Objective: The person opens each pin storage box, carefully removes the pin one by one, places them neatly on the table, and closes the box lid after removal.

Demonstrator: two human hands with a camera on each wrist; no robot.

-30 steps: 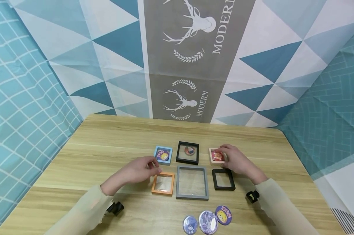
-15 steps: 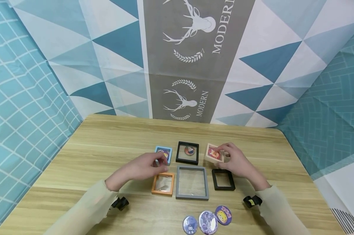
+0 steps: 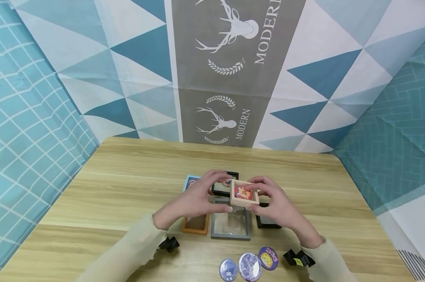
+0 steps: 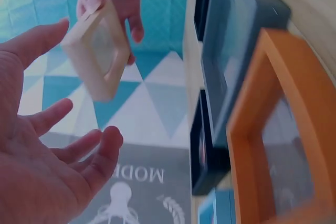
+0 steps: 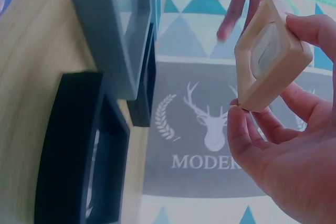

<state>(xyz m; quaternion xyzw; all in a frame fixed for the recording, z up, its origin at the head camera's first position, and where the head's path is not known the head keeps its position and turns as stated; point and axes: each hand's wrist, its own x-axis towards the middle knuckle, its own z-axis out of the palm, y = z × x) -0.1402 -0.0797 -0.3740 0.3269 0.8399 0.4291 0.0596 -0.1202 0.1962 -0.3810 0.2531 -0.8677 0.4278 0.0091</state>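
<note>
My right hand (image 3: 277, 203) holds a small beige square display frame (image 5: 273, 77) between thumb and fingers, raised above the table. A round red badge (image 3: 243, 192) shows inside it in the head view. To its left is my left hand (image 3: 195, 199), thumb and fingers spread wide. A gap separates those fingers from the beige frame in the left wrist view. Beneath the hands lie a large grey frame (image 3: 230, 236), an orange frame (image 4: 310, 124) and a small black frame (image 5: 68, 145). My left hand partly covers the light blue frame (image 3: 187, 182).
Behind the hands sits a black frame (image 3: 218, 192) with a round badge, partly hidden. Several frames lie close together on the wooden table (image 3: 145, 164). Nearer the front edge are a blue badge (image 3: 228, 270), a pale purple badge (image 3: 249, 267) and a purple-and-yellow badge (image 3: 268, 258).
My right hand has lifted the beige frame off the table and carried it left to the middle. My left hand has moved right towards it, its fingers spreading.
</note>
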